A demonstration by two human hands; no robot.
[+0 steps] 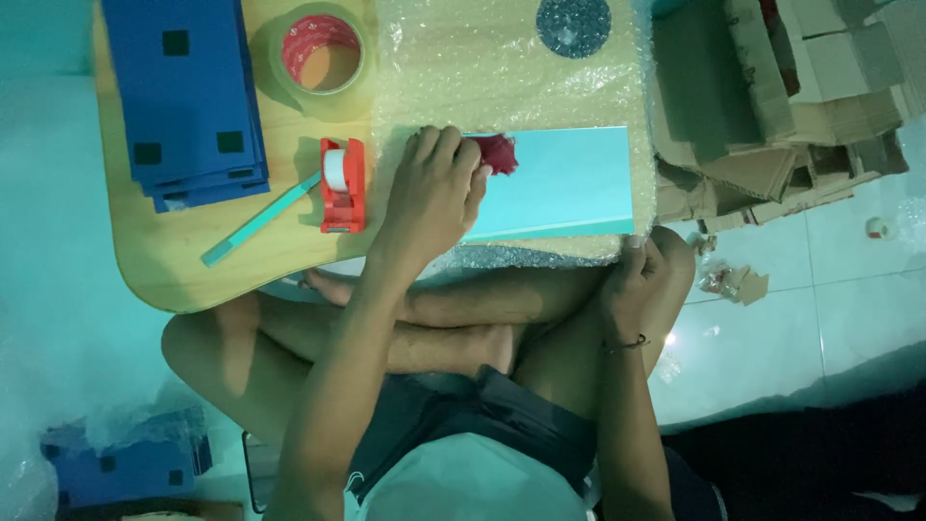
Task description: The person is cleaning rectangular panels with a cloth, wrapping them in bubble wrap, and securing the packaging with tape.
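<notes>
Right hand (pixel 632 280): nearest you, fingers curled over the bubble wrap (pixel 511 68) edge just below the panel's right corner.
Left hand (pixel 434 193): flat, fingers spread, pinning the light blue panel (pixel 569 183) at its left end beside a red patch (pixel 497 152).
Risk: I'd say that slick panel skates on the wrap if you ease off.
Tape dispenser (pixel 342 185): just left of the panel.

We see a low table (pixel 159 253) of smooth, pale wood with a matt finish. Bubble wrap (pixel 453 68) is clear, bumpy plastic with a slight sheen. The light blue panel (pixel 569 183) on it looks smooth and matt. Tape dispenser (pixel 343 185) is glossy red plastic. Big tape roll (pixel 318 56) is shiny film. Blue sheets (pixel 183 87) look matt. Cardboard (pixel 781 106) is rough brown paper.
</notes>
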